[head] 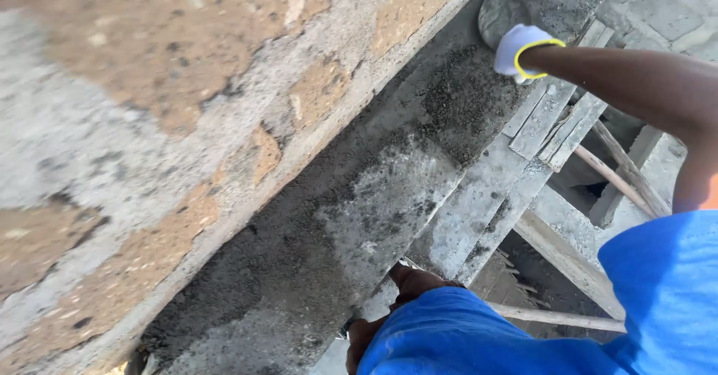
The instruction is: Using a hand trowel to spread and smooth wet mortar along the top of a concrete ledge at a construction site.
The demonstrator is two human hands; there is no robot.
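- Wet grey mortar lies along a ledge betw. the wall at left and the wooden planks at right; long axis runs diagonally, lower left to upper right of frame; darker, coarser patch toward upper right, paler patch mid-frame
- Right hand, white glove w/ yellow cuff, upper right of frame, at the far end of the mortar strip; pressed against a grey rounded tool or slab there, can't tell which; grip looks closed round smthg but fingers are hidden, so can't tell for sure
- Mortar stretches from that hand down and left toward frame centre
- Left hand, bare, bottom centre, mostly hidden by blue sleeve; rests at the plank edge just beside the near end of the mortar; grip state can't be told
- Left hand nearer the pale patch; right nearer the dark patch
- Wall: rough tan blocks w/ grey joints, upper left
- Wooden scaffold struts and paving at right
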